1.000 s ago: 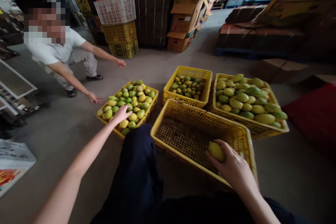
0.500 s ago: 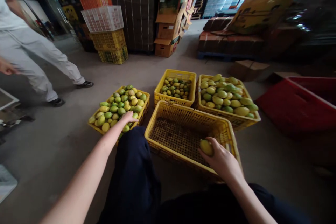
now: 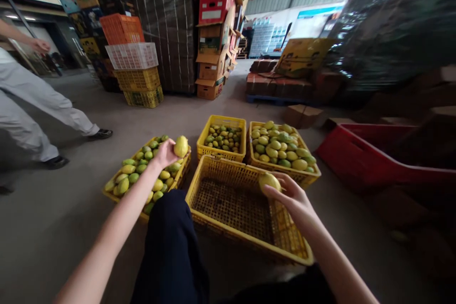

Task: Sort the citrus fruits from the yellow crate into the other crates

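My left hand (image 3: 166, 154) is closed on a yellow lemon (image 3: 181, 146), held above the left yellow crate (image 3: 184, 167) of green and yellow lemons. In my right hand (image 3: 290, 194) is another yellow-green lemon (image 3: 269, 182), gripped over the right part of the near yellow crate (image 3: 228, 229). The bottom of that near crate shows bare mesh. Behind it stand a crate of small green-yellow lemons (image 3: 223, 137) and a heaped crate of larger lemons (image 3: 280, 147).
A red bin (image 3: 338, 152) stands to the right. At the left is a person in pale trousers (image 3: 39, 99). Stacked crates (image 3: 137, 80), cardboard boxes (image 3: 211, 71) and a loaded pallet (image 3: 278, 88) stand farther back.
My left hand has risen out of the left crate with a lemon. My right hand has lifted its lemon higher, toward the heaped crate. The view has tilted up.
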The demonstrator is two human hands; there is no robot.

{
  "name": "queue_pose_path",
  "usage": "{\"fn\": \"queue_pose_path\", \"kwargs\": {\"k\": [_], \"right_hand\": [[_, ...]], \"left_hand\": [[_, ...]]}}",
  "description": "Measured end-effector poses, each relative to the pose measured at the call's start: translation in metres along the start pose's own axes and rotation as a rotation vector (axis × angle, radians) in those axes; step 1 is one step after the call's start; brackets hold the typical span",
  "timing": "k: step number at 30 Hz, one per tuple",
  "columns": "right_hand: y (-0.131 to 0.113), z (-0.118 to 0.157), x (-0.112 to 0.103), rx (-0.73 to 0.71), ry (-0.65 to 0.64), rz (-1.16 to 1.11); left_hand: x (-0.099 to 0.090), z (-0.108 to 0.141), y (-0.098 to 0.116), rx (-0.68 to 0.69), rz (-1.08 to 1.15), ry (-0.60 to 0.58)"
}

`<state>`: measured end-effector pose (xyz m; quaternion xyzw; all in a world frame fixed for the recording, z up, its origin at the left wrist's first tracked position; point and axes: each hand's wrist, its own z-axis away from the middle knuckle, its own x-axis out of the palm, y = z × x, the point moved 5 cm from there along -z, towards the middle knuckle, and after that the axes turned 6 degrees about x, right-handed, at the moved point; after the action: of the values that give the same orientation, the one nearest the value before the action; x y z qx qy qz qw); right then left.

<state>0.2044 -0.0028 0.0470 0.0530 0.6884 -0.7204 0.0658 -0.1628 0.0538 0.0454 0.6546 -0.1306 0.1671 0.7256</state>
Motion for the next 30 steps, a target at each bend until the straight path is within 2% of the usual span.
{"fn": "queue_pose_path", "kwargs": {"k": [2,4,6,8,10,12,15,18,21,24,27,30], "right_hand": [[-0.012,-0.012,0.010,-0.025,-0.006,-0.234],[-0.012,-0.021,0.018,-0.081,-0.027,-0.389],[-0.002,-0.026,0.022,-0.113,-0.055,-0.454],[0.012,-0.026,0.024,-0.079,-0.092,-0.488],[0.025,-0.022,0.024,-0.010,-0.123,-0.541],[0.031,-0.019,0.025,0.038,-0.147,-0.601],[0.031,-0.017,0.026,0.038,-0.136,-0.657],[0.029,-0.020,0.025,-0.009,-0.094,-0.631],[0.030,-0.024,0.024,-0.081,0.000,-0.449],[0.028,-0.027,0.025,-0.202,0.161,-0.160],[0.022,-0.025,0.038,-0.344,0.211,0.083],[0.021,-0.022,0.059,-0.397,0.109,0.244]], "left_hand": [[0.048,0.003,0.002,-0.009,0.322,-0.134],[0.087,0.004,-0.012,-0.064,0.498,-0.171],[0.115,0.002,-0.037,-0.150,0.596,-0.161],[0.131,-0.001,-0.066,-0.241,0.653,-0.144],[0.137,-0.002,-0.091,-0.313,0.674,-0.122],[0.138,-0.003,-0.107,-0.342,0.680,-0.094],[0.143,-0.004,-0.112,-0.298,0.678,-0.121],[0.156,-0.005,-0.110,-0.243,0.656,-0.259],[0.168,-0.001,-0.118,-0.278,0.635,-0.361],[0.178,0.007,-0.131,-0.334,0.612,-0.410],[0.182,0.011,-0.143,-0.330,0.560,-0.308],[0.184,0.012,-0.144,-0.259,0.515,-0.215]]}}
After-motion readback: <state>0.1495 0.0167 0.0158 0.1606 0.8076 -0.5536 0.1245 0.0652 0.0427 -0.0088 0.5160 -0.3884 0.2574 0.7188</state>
